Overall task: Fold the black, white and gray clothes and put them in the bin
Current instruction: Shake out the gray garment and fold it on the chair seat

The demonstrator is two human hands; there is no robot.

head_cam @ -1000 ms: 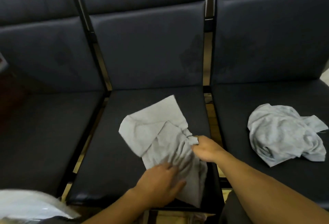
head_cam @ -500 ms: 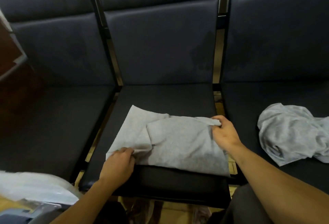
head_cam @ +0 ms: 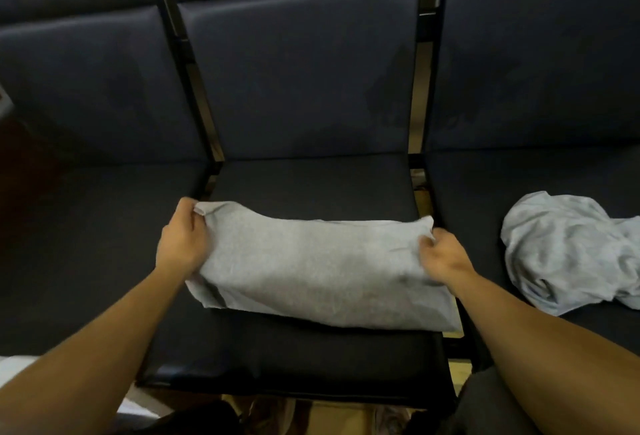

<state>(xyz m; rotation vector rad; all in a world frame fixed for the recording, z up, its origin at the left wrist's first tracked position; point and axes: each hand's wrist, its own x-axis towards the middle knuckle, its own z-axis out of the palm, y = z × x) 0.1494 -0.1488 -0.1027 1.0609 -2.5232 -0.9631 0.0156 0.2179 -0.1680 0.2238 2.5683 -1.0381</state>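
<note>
Gray garment point(head_cam: 311, 268) is spread across the middle seat point(head_cam: 311, 185), its far corners pinched by the left hand point(head_cam: 181, 244) and right hand point(head_cam: 445, 256) — both corners are best carried together toward the seat's near edge, kept taut so the fold lies flat.

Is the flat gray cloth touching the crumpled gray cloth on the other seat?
Apart. The head view shows the flat gray cloth on the middle seat, with dark seat between it and the crumpled gray cloth.
</note>
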